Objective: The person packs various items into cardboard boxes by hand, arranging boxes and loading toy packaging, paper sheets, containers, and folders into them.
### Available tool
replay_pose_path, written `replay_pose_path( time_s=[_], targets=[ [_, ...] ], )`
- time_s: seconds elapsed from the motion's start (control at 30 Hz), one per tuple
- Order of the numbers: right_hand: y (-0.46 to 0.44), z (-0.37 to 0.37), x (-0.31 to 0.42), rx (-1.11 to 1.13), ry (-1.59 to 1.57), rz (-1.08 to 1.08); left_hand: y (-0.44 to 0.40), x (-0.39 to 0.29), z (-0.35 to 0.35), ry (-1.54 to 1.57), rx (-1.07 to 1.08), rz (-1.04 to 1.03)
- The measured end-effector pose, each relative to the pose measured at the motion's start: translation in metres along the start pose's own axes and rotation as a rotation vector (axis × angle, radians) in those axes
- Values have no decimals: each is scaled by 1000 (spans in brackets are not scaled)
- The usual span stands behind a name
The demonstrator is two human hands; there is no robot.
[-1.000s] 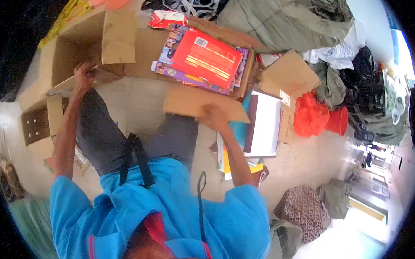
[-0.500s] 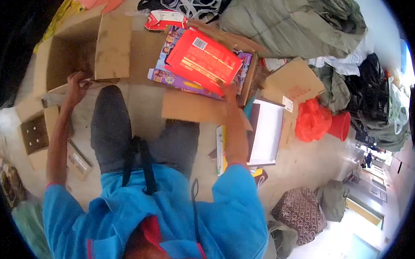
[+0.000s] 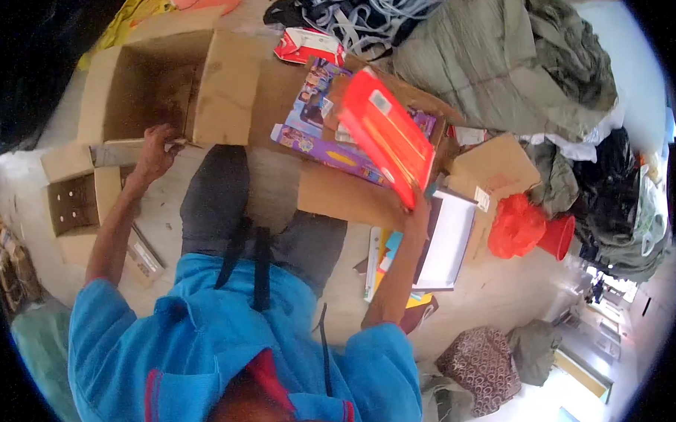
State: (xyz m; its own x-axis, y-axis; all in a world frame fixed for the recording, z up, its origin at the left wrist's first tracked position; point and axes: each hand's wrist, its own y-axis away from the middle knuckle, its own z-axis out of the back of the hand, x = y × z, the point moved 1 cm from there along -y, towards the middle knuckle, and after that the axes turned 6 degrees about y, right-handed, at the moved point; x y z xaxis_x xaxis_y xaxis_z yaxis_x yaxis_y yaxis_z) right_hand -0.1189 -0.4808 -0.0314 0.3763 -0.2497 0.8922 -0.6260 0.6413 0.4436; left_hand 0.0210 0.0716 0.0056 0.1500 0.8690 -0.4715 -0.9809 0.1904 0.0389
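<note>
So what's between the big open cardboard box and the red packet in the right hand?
In the head view, flat brown cardboard and a purple printed carton lie between the open box and the red packet.

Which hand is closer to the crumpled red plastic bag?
Right. The right hand is across the shallow white-lined box from the bag; the left hand is farther away, by the large open brown cardboard box.

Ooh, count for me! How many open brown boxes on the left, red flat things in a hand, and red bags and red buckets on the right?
Open brown boxes: 2, one large box and one small box
Red flat thing, in the right hand: 1
Red bag: 1
Red bucket: 1
Total: 5
</note>
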Motion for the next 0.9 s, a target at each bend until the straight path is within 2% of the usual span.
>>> replay_pose_path(
  time_s=[0.07,0.13,0.17,0.2,0.3,0.33,0.37,0.4,0.47,0.5,0.53,0.6,0.63,0.67,0.7,0.73,0.8,0.83,0.9],
  targets=[
    [22,0,14,-29,-44,-19,-1,-1,3,10,6,93],
    [49,-18,34,14,-61,-35,-4,1,9,57,177,-105],
    [64,-39,48,93,-69,-67,-3,3,11,65,138,-171],
    [80,-66,61,165,-48,40,0,6,9,69,100,-233],
    [95,-135,74,370,8,30,9,18,9,67,110,-182],
    [126,-183,88,387,-23,51,17,26,5,425,-83,-254],
    [144,-220,95,394,-54,68,23,33,5,607,-191,-280],
    [139,-245,85,486,76,101,28,41,5,781,-299,-326],
    [146,-316,66,620,28,314,27,59,7,370,-295,-209],
    [139,-346,53,619,155,459,32,44,40,394,-342,-36],
    [137,-375,41,614,350,531,33,56,44,397,-345,-35],
    [140,-411,34,600,538,605,37,96,54,1305,-333,304],
    [142,-418,37,580,662,626,42,97,64,1303,-333,304],
    [144,-427,36,561,786,655,49,104,74,1581,-334,390],
    [144,-436,35,565,782,665,50,113,83,1857,-331,471],
    [142,-436,38,580,909,659,48,117,89,1859,-338,472],
    [137,-429,38,593,1169,633,41,124,93,1637,-265,607],
    [143,-429,44,595,1175,630,35,122,100,1640,-264,613],
    [153,-430,52,672,1429,512,18,114,115,893,-230,733]
  ],
)
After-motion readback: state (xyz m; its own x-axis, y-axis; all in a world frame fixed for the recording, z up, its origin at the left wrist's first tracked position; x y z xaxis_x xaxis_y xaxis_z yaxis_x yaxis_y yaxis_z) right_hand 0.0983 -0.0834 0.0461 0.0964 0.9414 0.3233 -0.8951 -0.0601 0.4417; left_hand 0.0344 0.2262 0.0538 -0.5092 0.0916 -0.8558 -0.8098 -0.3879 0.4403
